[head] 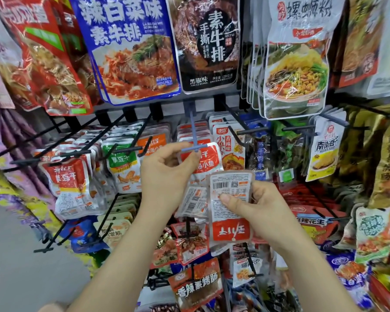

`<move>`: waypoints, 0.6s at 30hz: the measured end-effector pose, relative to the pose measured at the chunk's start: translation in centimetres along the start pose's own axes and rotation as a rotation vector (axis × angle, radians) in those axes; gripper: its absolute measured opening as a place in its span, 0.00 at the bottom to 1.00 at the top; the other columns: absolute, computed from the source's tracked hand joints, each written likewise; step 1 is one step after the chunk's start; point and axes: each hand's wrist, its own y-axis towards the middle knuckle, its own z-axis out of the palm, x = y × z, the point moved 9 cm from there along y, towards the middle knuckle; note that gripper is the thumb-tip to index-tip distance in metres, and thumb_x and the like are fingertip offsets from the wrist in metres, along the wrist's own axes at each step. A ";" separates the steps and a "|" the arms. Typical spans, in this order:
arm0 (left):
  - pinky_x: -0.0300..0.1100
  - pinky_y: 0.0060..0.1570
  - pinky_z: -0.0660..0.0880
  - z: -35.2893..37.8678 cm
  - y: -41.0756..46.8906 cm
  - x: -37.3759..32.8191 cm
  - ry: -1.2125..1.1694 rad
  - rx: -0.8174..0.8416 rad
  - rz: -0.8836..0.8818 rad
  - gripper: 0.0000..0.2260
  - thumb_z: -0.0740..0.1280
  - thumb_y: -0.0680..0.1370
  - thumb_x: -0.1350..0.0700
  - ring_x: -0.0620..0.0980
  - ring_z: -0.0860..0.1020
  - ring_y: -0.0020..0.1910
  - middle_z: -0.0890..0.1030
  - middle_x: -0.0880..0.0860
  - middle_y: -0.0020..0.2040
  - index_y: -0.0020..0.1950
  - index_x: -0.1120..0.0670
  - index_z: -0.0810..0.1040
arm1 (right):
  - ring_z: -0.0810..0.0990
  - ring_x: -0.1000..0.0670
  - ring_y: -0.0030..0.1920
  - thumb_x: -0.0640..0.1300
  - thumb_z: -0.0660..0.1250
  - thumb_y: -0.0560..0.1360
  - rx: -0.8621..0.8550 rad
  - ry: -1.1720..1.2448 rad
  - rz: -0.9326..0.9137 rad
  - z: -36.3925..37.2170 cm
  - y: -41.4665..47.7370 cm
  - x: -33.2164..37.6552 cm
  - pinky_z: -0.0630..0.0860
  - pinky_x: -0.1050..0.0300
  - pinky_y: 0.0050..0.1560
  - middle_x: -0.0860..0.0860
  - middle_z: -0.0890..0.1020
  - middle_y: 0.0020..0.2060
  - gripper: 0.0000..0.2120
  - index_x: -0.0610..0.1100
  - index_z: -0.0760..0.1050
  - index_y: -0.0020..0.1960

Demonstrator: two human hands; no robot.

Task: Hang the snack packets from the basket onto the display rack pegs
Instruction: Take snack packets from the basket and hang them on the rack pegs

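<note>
- Right hand [263,212] has a small packet [232,230] up in front of the rack, low and just right of centre. It is upside down with its back to the camera: barcode at the top, fine print down the middle, a red band with white characters at the bottom edge.
- The thumb presses flat on the print while the fingers curl round behind it, a firm grasp.
- Left hand [164,176] is higher, just beside it, fingers bent in, pinching the top of a red-and-white packet [206,162] right at the tip of the blue peg [192,129].
- A third packet [193,203], barcode side out, sits below the left hand and touches the right hand's packet. I cannot tell what holds it.
- The blue peg slopes down from the rack rail [113,104] toward the camera and ends in a short crossbar, with red-topped packets stacked along it.
- Left of it, black pegs [126,150] carry a green-labelled packet [122,163] and a row of red-and-white ones [70,176].
- The top row holds big bags: a blue bag [131,48], a black bag [208,43] and a noodle bag [295,64] with a bowl pictured.
- Far right hangs a yellow-and-white packet [324,154], and more packets crowd the pegs below the hands.
- Grey floor [20,266] shows at lower left.
</note>
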 end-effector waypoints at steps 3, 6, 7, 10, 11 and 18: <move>0.38 0.43 0.79 0.1 0.4 0.6 -0.012 0.043 -0.062 0.07 0.73 0.73 0.60 0.44 0.83 0.42 0.85 0.46 0.40 0.45 0.48 0.83 | 0.86 0.50 0.47 0.50 0.70 0.68 0.028 -0.033 0.000 0.0 0.1 0.2 0.81 0.44 0.51 0.53 0.87 0.45 0.10 0.52 0.83 0.49; 0.39 0.46 0.79 0.2 1.1 1.4 -0.039 0.091 -0.143 0.06 0.71 0.75 0.61 0.44 0.83 0.43 0.86 0.47 0.40 0.46 0.50 0.83 | 0.85 0.55 0.48 0.47 0.70 0.73 0.064 -0.132 -0.047 0.0 0.3 0.9 0.81 0.55 0.51 0.57 0.86 0.47 0.08 0.53 0.82 0.51; 0.40 0.47 0.79 0.2 1.3 1.7 -0.032 0.100 -0.159 0.06 0.70 0.76 0.61 0.45 0.83 0.43 0.86 0.48 0.41 0.46 0.51 0.83 | 0.84 0.58 0.49 0.45 0.70 0.74 0.074 -0.173 -0.065 0.0 0.4 1.2 0.80 0.61 0.51 0.60 0.86 0.47 0.07 0.53 0.82 0.51; 0.41 0.47 0.79 0.3 1.7 2.4 -0.028 0.099 -0.197 0.06 0.70 0.76 0.61 0.46 0.82 0.42 0.85 0.49 0.40 0.46 0.52 0.83 | 0.81 0.64 0.49 0.42 0.70 0.76 0.089 -0.271 -0.122 0.2 0.5 2.0 0.74 0.73 0.48 0.64 0.85 0.47 0.10 0.58 0.80 0.50; 0.40 0.45 0.79 0.4 1.7 2.5 -0.015 0.093 -0.186 0.05 0.70 0.76 0.61 0.45 0.81 0.40 0.85 0.49 0.39 0.47 0.52 0.83 | 0.80 0.66 0.50 0.42 0.70 0.76 0.077 -0.330 -0.159 0.2 0.5 2.3 0.72 0.75 0.48 0.64 0.84 0.48 0.11 0.59 0.79 0.47; 0.35 0.41 0.78 1.4 0.8 2.2 0.061 0.225 -0.044 0.19 0.71 0.74 0.66 0.43 0.79 0.39 0.81 0.50 0.45 0.48 0.41 0.75 | 0.63 0.67 0.68 0.42 0.69 0.76 -0.079 -0.795 -0.501 0.2 0.0 2.8 0.59 0.75 0.65 0.57 0.68 0.69 0.04 0.45 0.82 0.49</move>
